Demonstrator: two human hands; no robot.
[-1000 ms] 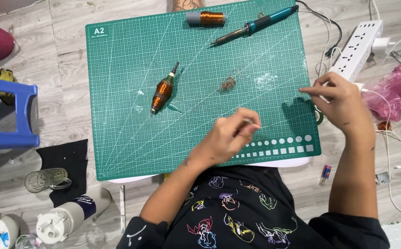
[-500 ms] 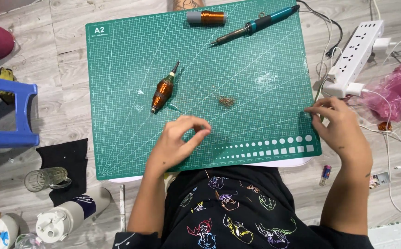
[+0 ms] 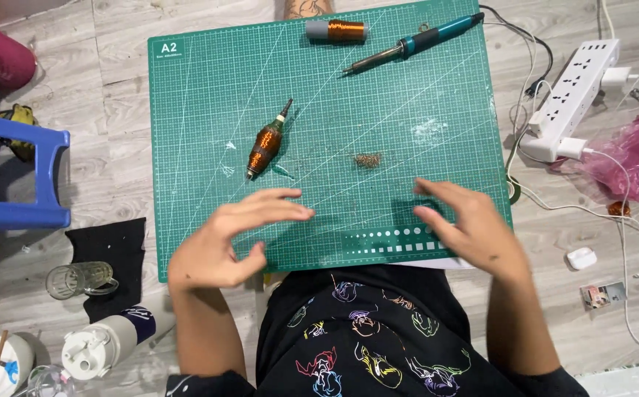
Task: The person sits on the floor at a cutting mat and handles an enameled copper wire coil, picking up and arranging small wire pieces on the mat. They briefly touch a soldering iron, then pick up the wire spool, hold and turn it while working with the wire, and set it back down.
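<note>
Left hand (image 3: pixel 224 242) hovers flat with fingers spread and empty over the green gridded cutting mat (image 3: pixel 202 110); right hand (image 3: pixel 466 228) likewise released, holding nothing. At twelve o'clock from the left hand lies the spindle-shaped copper wire coil (image 3: pixel 266 144) — set down apart. Beyond, at one o'clock, the teal-handled soldering iron (image 3: pixel 415 45) is parked clear of both hands.

The person wears a black short-sleeved shirt (image 3: pixel 378 338) printed all over with small outline figures in several colours: pink, yellow, blue, white and orange. The sleeves end near the lower edge of the view, leaving both forearms bare. The left hand (image 3: pixel 224 242) and the right hand (image 3: pixel 474 228) are bare, with no gloves, rings, watch or wristband visible.
</note>
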